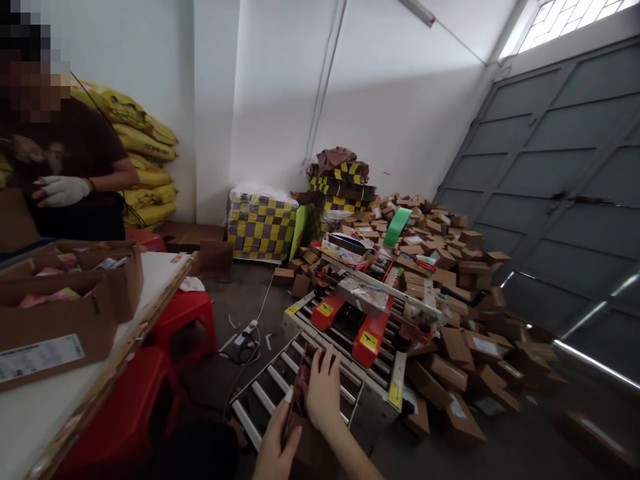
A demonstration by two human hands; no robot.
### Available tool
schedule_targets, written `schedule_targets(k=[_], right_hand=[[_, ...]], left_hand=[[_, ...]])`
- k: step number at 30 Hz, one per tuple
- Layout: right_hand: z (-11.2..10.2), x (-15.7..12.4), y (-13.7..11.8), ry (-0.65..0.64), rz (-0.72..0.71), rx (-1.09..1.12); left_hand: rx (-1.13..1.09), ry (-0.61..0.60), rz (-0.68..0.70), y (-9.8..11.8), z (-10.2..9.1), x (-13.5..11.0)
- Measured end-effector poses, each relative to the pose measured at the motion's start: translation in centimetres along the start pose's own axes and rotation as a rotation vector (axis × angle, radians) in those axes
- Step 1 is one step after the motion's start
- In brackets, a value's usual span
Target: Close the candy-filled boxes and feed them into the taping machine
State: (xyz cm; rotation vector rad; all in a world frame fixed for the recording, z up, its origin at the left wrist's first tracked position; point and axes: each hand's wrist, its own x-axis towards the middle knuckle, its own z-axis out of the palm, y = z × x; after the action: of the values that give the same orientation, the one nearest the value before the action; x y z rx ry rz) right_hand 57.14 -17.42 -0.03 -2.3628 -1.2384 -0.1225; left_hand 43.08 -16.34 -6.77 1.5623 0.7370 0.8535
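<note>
At the bottom centre, a small brown cardboard box (311, 448) sits between my hands at the near end of a roller conveyor (265, 393). My left hand (277, 437) grips the box's left side, thumb on the near side and fingers along its wall. My right hand (324, 390) lies over the top of the box, its fingers stretched forward and slightly apart; its thumb is hidden. Dark reddish material (301, 380) shows at the box's upper edge between the hands. Ahead on the conveyor stands a carton-sealing machine (350, 313) with red-orange guides and green tape.
Cardboard boxes (455, 413) lie heaped right of and behind the machine. At left, a white table (163, 277) bears open cartons (55, 320); red stools (190, 320) stand beside it. A person in white gloves (65, 191) works behind it. A power strip (245, 333) lies on the floor.
</note>
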Motion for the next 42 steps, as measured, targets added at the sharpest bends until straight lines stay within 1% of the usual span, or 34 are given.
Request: schedule_targets(k=[3,5,8,10,13,14,16,18,19,22,24,25,26,28,29,30,34,35,36,38,39,42], right_hand=[[1.4,-1.0,1.8,0.016,-0.028,0.212],[1.8,-2.0,2.5,-0.025,-0.063,0.237],[1.4,-3.2,2.0,-0.138,-0.137,0.052],[1.0,-3.3,1.4,-0.197,-0.151,-0.049],[0.6,-3.2,1.5,-0.245,-0.167,-0.082],[0.6,-3.2,1.7,-0.246,-0.176,-0.082],[0.7,-3.4,2.0,-0.241,-0.2,-0.102],[0.7,-3.6,1.9,-0.249,-0.246,-0.151],[0.7,-3.6,1.7,-0.254,-0.269,-0.18],[0.7,-3.5,1.1,-0.236,-0.305,-0.225],[0.9,-3.3,1.2,-0.201,-0.304,-0.146],[0.9,-3.3,1.4,-0.181,-0.283,-0.013],[1.0,-3.2,1.7,-0.152,-0.245,0.171],[1.2,-3.2,2.5,-0.083,-0.134,0.563],[1.2,-3.1,2.8,-0.049,-0.077,0.711],[1.2,-3.0,3.2,-0.019,-0.029,0.806],[1.1,-2.1,4.0,0.05,0.075,0.92],[1.0,-2.0,4.0,0.062,0.097,0.937],[0.8,-2.1,3.9,0.072,0.116,0.948],[0.5,-3.0,3.6,0.084,0.129,0.96],[0.3,-3.8,3.4,0.072,0.096,0.933],[-0.1,-7.0,2.7,0.016,-0.087,0.699]], left_hand=[[-0.026,-0.046,0.042,-0.6,0.1,0.4],[-0.045,-0.088,0.069,-0.9,0.2,0.3],[-0.072,-0.115,0.083,-1.3,0.3,0.1],[-0.075,-0.114,0.089,-1.6,0.4,0.1],[-0.073,-0.148,0.125,-2.1,0.7,0.1],[-0.076,-0.142,0.14,-2.3,0.8,0.0],[-0.078,-0.091,0.156,-2.4,1.0,-0.1],[-0.067,-0.055,0.147,-2.1,1.0,-0.2],[-0.056,-0.06,0.136,-1.8,0.8,-0.3],[-0.025,-0.153,0.12,0.1,-0.1,-0.2],[-0.041,-0.222,0.152,1.6,-0.7,0.1],[-0.062,-0.246,0.167,2.3,-0.8,0.2],[-0.09,-0.26,0.172,3.0,-1.0,0.4],[-0.121,-0.245,0.153,4.1,-1.0,0.8],[-0.096,-0.226,0.146,4.5,-0.8,1.0],[-0.029,-0.222,0.159,4.9,-0.7,1.1],[0.487,-0.323,0.308,6.1,0.3,1.1],[0.574,-0.348,0.327,6.2,0.5,1.0],[0.614,-0.361,0.336,6.2,0.6,1.0],[0.567,-0.352,0.335,5.9,0.4,0.9],[0.505,-0.34,0.328,5.7,0.2,0.9],[0.3,-0.293,0.237,5.1,-0.5,0.9]])
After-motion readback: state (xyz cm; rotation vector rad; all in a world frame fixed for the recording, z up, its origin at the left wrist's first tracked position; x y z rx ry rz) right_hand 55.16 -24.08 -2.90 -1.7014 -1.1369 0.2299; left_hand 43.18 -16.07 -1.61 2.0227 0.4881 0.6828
